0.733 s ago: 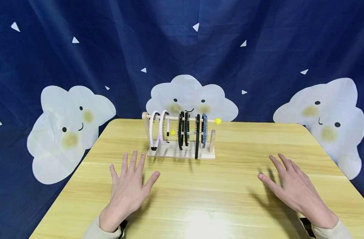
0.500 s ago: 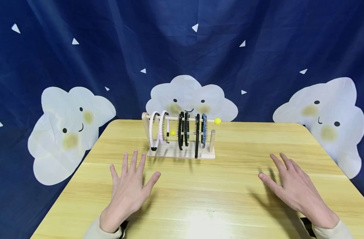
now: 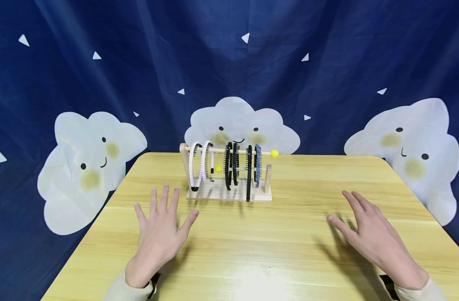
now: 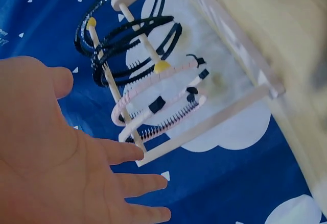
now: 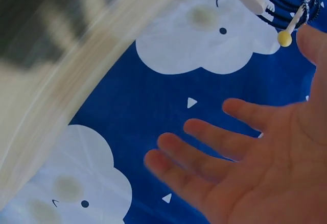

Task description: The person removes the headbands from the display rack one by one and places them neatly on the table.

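In the head view, your pale wooden rack with a flat base [image 3: 210, 193] stands on the light wood-grain table [image 3: 286, 234], beyond and between your hands. Its upper rod, tipped with a yellow ball [image 3: 274, 153], carries white-pink toothed headbands [image 3: 190, 169] at your left end, black headbands [image 3: 248, 177] along the middle and a glittery blue headband [image 3: 258, 169] to the right. One black band hangs across the base's front edge, partly covering it. Your left hand [image 3: 159, 236] and right hand [image 3: 376, 240] are spread, thumbs wide, well apart. A navy curtain [image 3: 229, 58] printed with smiling white clouds backs the table.

In your left wrist view, your left fingers are straight, near the white-pink bands.

In your right wrist view, your straight right fingers fan out before the curtain; your thumb tip overlaps the rack's edge-cropped bands.
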`<state>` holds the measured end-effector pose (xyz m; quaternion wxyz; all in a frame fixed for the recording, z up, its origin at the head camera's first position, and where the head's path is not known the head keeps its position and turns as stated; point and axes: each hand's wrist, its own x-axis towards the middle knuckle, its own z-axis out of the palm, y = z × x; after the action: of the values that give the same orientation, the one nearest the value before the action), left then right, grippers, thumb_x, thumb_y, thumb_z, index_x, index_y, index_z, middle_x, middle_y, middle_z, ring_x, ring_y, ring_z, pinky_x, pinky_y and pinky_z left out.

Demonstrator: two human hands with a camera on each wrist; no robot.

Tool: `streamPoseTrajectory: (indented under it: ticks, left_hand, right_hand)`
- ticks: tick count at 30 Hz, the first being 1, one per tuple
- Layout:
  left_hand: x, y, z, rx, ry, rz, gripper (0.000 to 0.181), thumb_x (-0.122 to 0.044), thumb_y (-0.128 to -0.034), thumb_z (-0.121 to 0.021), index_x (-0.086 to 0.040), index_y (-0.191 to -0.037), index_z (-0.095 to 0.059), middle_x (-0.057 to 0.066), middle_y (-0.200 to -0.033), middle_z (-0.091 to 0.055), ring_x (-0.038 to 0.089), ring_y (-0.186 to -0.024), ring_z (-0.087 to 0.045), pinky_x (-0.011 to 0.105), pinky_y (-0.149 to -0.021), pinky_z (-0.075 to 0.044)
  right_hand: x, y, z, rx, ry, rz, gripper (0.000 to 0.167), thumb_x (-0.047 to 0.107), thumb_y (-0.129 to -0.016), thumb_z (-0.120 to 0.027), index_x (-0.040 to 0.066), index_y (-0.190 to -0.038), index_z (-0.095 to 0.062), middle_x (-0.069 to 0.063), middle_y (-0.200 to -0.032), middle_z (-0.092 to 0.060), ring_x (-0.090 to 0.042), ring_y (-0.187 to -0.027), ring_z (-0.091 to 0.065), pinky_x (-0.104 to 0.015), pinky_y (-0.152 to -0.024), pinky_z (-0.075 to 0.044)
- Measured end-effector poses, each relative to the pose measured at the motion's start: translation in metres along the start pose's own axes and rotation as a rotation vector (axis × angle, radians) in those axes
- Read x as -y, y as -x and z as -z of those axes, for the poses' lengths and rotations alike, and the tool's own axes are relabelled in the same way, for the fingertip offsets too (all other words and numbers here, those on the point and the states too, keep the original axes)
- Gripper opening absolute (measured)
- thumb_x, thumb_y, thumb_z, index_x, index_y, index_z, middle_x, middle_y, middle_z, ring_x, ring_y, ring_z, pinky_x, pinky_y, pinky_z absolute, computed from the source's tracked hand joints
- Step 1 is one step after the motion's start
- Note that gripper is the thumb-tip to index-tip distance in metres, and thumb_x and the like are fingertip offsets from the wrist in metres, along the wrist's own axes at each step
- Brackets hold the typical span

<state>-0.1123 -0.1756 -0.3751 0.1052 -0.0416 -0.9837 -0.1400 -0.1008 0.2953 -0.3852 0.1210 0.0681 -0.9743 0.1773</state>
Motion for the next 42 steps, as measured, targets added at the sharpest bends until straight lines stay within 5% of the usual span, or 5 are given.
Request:
streamPoseTrajectory:
  ticks: [16, 21, 28, 36, 42]
  left_hand:
    - [0.016, -0.042, 0.025, -0.14, 0.066, -0.085, 0.079, -0.059, -0.1039, -0.044, -0.001, -0.158, -0.034, 0.022, -0.162, -0.034, 0.051, -0.152, -0.014, 0.072, -0.115, -0.015]
    - [0.016, -0.052, 0.029, -0.166, 0.135, -0.082, 0.075, -0.055, -0.1042, -0.046, -0.002, -0.157, -0.036, 0.021, -0.16, -0.038, 0.051, -0.151, -0.018, 0.071, -0.115, -0.019]
    - [0.016, -0.071, 0.033, -0.292, 0.269, -0.149, 0.058, -0.039, -0.1065, -0.051, 0.0, -0.149, -0.049, 0.023, -0.152, -0.049, 0.048, -0.143, -0.038, 0.063, -0.115, -0.029]
    - [0.013, -0.093, 0.033, -0.307, 0.418, -0.115, 0.051, -0.037, -0.1076, -0.049, -0.006, -0.148, -0.054, 0.018, -0.151, -0.052, 0.042, -0.14, -0.044, 0.059, -0.115, -0.032]
    - [0.013, -0.103, 0.034, -0.342, 0.496, -0.097, 0.047, -0.032, -0.1081, -0.051, -0.006, -0.147, -0.054, 0.018, -0.144, -0.058, 0.037, -0.124, -0.056, 0.052, -0.094, -0.05]
  right_hand:
    - [0.029, -0.018, 0.014, -0.263, -0.053, 0.173, 0.058, 0.031, -0.091, -0.078, 0.003, -0.138, -0.06, -0.02, -0.12, -0.068, -0.04, -0.101, -0.066, -0.06, -0.075, -0.052]
    - [0.039, -0.025, 0.017, -0.291, -0.049, 0.224, 0.051, 0.026, -0.089, -0.081, 0.005, -0.132, -0.064, -0.014, -0.109, -0.072, -0.032, -0.088, -0.069, -0.05, -0.065, -0.053]
    - [0.054, -0.035, 0.022, -0.286, -0.073, 0.24, 0.044, 0.024, -0.09, -0.08, 0.005, -0.128, -0.067, -0.008, -0.099, -0.075, -0.025, -0.083, -0.071, -0.046, -0.068, -0.056]
    - [0.075, -0.053, 0.023, -0.288, -0.125, 0.296, 0.036, 0.021, -0.092, -0.077, 0.005, -0.123, -0.069, -0.004, -0.09, -0.076, -0.019, -0.079, -0.072, -0.041, -0.068, -0.06]
    - [0.095, -0.071, 0.018, -0.272, -0.175, 0.315, 0.033, 0.021, -0.095, -0.074, 0.004, -0.123, -0.068, -0.003, -0.09, -0.076, -0.017, -0.077, -0.072, -0.039, -0.069, -0.06]
